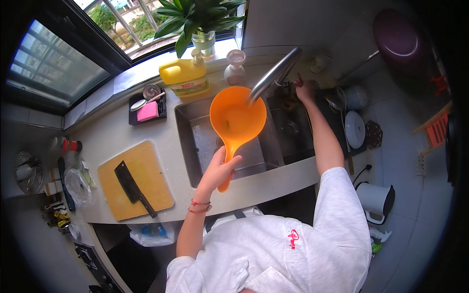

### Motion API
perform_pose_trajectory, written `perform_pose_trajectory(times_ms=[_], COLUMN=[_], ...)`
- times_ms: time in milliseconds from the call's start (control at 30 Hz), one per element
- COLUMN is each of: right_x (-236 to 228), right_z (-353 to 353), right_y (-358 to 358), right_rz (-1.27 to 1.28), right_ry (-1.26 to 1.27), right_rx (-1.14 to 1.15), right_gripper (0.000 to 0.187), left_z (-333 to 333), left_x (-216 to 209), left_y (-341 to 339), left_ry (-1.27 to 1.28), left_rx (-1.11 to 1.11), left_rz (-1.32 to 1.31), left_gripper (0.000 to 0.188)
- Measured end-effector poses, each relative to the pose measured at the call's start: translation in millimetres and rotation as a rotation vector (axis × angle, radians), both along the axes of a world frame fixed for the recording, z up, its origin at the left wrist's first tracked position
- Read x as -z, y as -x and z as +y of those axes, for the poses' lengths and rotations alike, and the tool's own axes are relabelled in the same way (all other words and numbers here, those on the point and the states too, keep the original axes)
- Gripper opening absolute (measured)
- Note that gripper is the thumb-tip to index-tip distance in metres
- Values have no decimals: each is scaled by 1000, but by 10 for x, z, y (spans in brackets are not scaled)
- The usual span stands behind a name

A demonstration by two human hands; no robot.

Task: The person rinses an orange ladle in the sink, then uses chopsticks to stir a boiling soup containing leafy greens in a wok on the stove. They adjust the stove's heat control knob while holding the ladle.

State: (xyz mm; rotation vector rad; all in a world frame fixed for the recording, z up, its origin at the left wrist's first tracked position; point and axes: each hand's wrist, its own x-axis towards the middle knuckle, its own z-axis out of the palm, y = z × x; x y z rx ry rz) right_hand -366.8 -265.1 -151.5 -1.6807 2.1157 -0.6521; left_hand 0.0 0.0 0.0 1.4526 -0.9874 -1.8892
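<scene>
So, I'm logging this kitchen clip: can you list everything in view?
ladle: 1, orange, under the faucet, over the sink
faucet: 1, metal, behind the sink
sink: 1, steel, in the counter
cutting board: 1, wooden, counter left
cleaver: 1, black, on the board
detergent jug: 1, yellow, behind the sink
sponge: 1, pink, in a black tray
plant: 1, green, windowsill
kettle: 1, white, right
left hand: holds the ladle's handle
right hand: at the faucet's base

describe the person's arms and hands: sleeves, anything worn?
Both forearms are bare. Short white sleeves of a T-shirt with a small red marking on the back. The left hand has thin red string bracelets at the wrist. The right hand shows no glove; any ring or band there is too small to tell.
</scene>
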Motion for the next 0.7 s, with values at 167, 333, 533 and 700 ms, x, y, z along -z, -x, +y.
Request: perform_pose_trajectory(times_ms=[167, 333, 533, 700], right_x=[-92, 74, 171, 193], right_z=[-226, -193, -274, -226], right_y=[103, 93, 247, 306], right_rz=[-98, -206, -158, -205], right_ry=[66, 260, 254, 176], right_rx=[-29, -125, -107, -61], right_gripper=[34, 36, 36, 38], left_z=[-416, -626, -826, -851], left_x=[55, 104, 173, 284], left_y=[251, 334, 420, 471], left_ry=[-26, -48, -80, -121], left_rx=[19, 37, 79, 121], left_rz=[-10, -33, -29, -42], left_gripper=[30, 31, 32, 34])
